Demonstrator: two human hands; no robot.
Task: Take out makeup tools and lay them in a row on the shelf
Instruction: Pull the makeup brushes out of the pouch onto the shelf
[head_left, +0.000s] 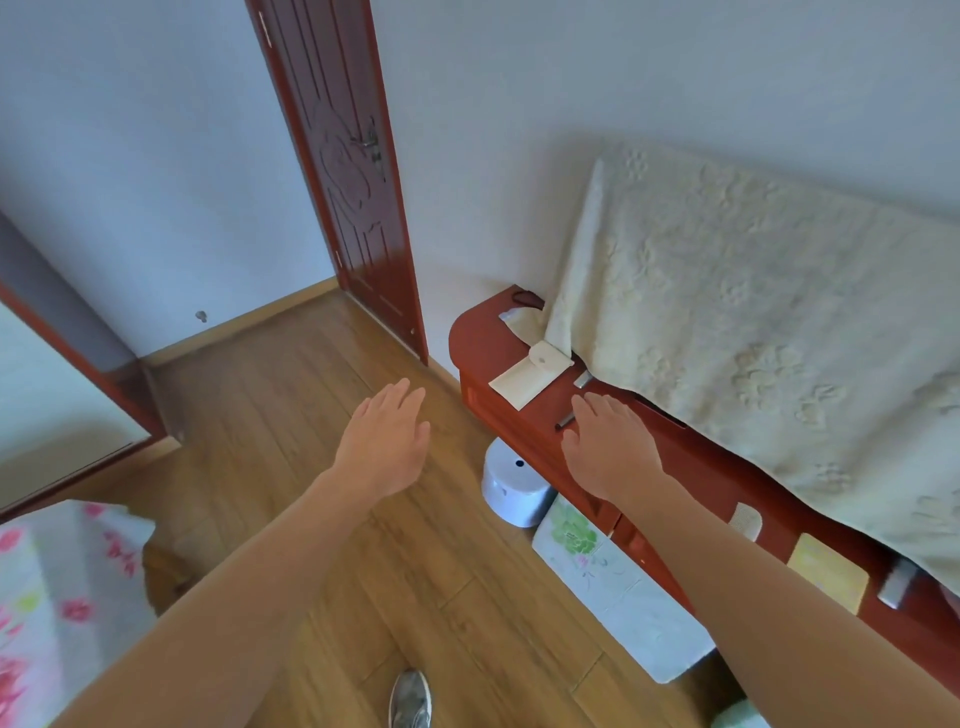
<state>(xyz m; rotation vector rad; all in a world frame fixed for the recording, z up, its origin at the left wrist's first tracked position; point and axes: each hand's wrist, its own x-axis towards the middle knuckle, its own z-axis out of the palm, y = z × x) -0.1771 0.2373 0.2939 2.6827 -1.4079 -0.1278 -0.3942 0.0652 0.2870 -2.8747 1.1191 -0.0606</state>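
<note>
Right hand (610, 452), grip wide, lies flat on the shelf (480, 338); its fingertips half hide a dark pencil (564, 421). Left hand (387, 441) spread, empty.

Pale walls (519, 78), red-brown door (353, 171), wooden plank floor (291, 374).

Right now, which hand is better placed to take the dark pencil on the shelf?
Right. The right hand is over the shelf, fingers at the dark pencil; the left hand hovers open above the floor.
</note>
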